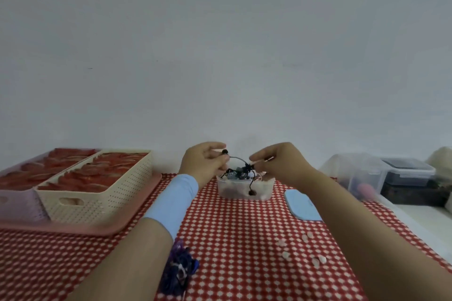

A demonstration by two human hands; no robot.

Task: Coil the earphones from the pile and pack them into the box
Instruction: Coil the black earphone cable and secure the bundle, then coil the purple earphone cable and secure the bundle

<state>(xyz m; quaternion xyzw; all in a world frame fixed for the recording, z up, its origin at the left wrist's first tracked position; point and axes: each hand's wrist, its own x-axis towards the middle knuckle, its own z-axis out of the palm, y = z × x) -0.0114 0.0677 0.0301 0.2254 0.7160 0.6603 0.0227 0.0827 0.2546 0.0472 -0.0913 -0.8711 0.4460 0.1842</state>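
Note:
A black earphone cable (238, 159) stretches between my two hands above a small translucent box (263, 190) that holds several coiled earphones. My left hand (204, 162) pinches one end, where a black earbud sits by the fingertips. My right hand (278, 161) pinches the other part of the cable. A loose earbud (252, 192) hangs down over the box's front wall. A pile of tangled dark blue and purple earphones (179, 269) lies on the red checked cloth near my left forearm.
A cream perforated basket (97, 193) with red items stands on a pink tray (102, 230) at the left. A blue lid (302, 205) lies right of the box. Clear storage containers (367, 173) stand at the far right. Small pale pieces (307, 237) dot the cloth.

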